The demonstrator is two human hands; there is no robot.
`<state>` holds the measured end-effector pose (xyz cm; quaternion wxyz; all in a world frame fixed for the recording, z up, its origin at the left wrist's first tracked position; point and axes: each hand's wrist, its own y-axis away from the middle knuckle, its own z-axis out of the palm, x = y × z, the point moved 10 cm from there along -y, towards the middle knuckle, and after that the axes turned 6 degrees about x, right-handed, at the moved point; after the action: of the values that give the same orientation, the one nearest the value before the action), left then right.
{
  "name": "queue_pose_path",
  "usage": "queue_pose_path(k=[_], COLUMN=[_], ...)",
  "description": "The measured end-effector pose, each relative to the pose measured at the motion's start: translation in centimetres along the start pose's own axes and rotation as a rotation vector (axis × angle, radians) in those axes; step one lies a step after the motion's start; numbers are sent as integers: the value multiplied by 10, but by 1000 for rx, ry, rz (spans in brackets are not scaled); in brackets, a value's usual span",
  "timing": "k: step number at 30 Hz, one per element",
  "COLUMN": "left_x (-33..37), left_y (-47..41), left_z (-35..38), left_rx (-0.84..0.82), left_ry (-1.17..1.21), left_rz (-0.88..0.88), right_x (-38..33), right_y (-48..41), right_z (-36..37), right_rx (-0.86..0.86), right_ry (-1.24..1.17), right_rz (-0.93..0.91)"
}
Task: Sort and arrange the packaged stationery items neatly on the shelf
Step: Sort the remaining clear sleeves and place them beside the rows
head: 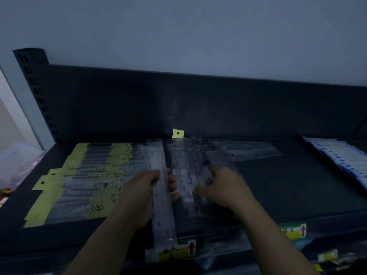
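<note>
Head view, nearest first: along the front edge of the shelf [288, 185] sit price labels [178, 251], and the near end of a long clear packet [160, 205] overhangs that edge just above them. The left hand [143, 195] grips this packet about mid-length, thumb on top and fingers curled under, so it runs from the front edge toward the back. It looks light and flat, probably a ruler in a slick film sleeve. The film may slide, so pinching across the stiff body is safer than holding the loose ends.

Just right of it, the right hand [224, 187] lies on the loose clear packets [190, 165] at mid-shelf. Blur hides whether it pinches or only presses them. These overlap crookedly and will likely skid over each other.

Yellow-carded packets [83, 179] lie fanned toward the left edge, blue-edged packets [337, 161] near the right edge. A yellow tag [178, 133] stands at the back edge.
</note>
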<state>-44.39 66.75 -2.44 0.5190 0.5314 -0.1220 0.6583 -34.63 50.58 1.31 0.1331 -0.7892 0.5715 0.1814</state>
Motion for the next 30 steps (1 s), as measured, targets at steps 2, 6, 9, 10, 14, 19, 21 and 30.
queue_pose_path(k=[2, 6, 9, 10, 14, 19, 21, 30], left_x=[-3, -4, -4, -5, 6, 30, 33, 65], left_y=[0, 1, 0, 0, 0, -6, -7, 6], left_z=[2, 4, 5, 6, 16, 26, 25, 4], left_rx=[-11, -28, -50, -58, -97, -66, 6, 150], left_ry=[-9, -16, -12, -9, -46, -126, -105, 242], left_rz=[-10, -22, -21, -25, 1, 85, 91, 313], right_x=[5, 22, 36, 36, 30, 29, 30, 41], right_y=[2, 2, 8, 11, 28, 37, 36, 24], right_z=[2, -3, -12, -12, -17, -16, -10, -13], right_rx=[-36, 16, 50, 19, -222, -398, -419, -96], right_ry=[-69, -539, -849, -958, -1165, -1094, -1093, -1224], right_rz=[38, 144, 228, 250, 222, 198, 224, 297])
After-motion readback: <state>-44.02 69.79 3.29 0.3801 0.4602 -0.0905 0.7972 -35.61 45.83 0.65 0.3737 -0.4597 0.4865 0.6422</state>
